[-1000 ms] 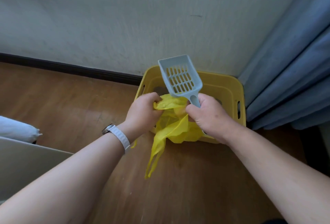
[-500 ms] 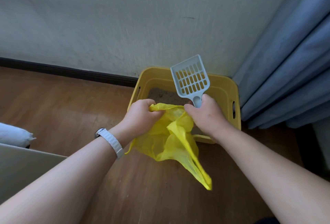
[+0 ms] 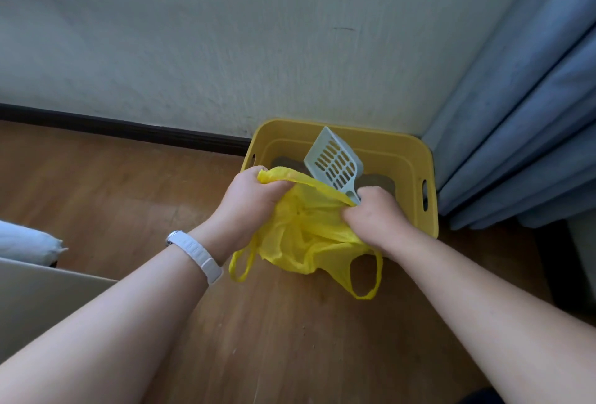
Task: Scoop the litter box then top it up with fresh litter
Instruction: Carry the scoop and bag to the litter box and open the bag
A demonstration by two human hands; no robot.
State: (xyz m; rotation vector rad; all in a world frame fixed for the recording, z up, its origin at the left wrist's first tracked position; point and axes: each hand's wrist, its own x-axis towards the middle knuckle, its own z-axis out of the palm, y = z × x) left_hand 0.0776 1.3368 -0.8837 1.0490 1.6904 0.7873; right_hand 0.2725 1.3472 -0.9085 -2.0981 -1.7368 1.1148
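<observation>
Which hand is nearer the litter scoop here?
Right. The right hand grips the scoop by its handle, together with one edge of the yellow bag; the left hand grips the bag's opposite edge, apart from the scoop, on its left.

Both hands, left hand (image 3: 250, 200) and right hand (image 3: 375, 215), grip a crumpled yellow plastic bag (image 3: 306, 239) at the near edge of the yellow plastic litter box (image 3: 409, 152), the right also holding a pale slotted plastic scoop (image 3: 333, 161).

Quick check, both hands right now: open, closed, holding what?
Left hand: closed, gripping one edge of the yellow bag.
Right hand: closed, gripping the scoop by its handle, plus the bag's other edge.
</observation>
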